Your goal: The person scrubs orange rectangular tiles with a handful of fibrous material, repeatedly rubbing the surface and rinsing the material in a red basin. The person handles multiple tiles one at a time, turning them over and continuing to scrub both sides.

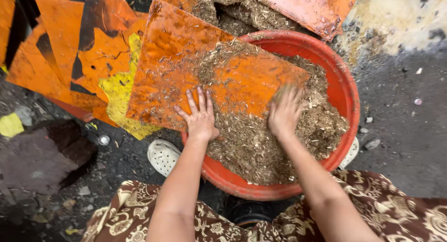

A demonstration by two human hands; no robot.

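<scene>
Orange board (186,60): a flat, stiff sheet, rust-orange and mottled, lies tilted across the left rim of the red basin (347,90), its far corner over the fibre heap.
Progress: the upper left of the board looks mostly bare; a band of chaff clings across its middle and near edge, so the clearing seems partly done, judging from how things lie.
Stacked sheets (70,51): on the far left, more orange panels overlap on the ground, some with black streaks, one a yellow piece (118,90) with ragged edges.
Ground (405,144): dark, gritty and littered with small stones and scraps.
Left hand (199,115): flat on the board's near edge, fingers spread, palm pressing down, holding nothing.
White clog (163,156): a perforated shoe just below the board's corner, beside the basin.
Fibre (260,144): dry, tan, shredded strands like chopped straw, heaped loose and filling most of the basin.
Right hand (285,110): blurred at the board's right edge where it meets the heap; fingers seem open and pointing away, but whether they grip fibre cannot be told.
Basin: round, smooth moulded plastic, rim smeared with dust.
Patterned cloth (396,209): brown with cream swirls, across the knees at the bottom.
</scene>
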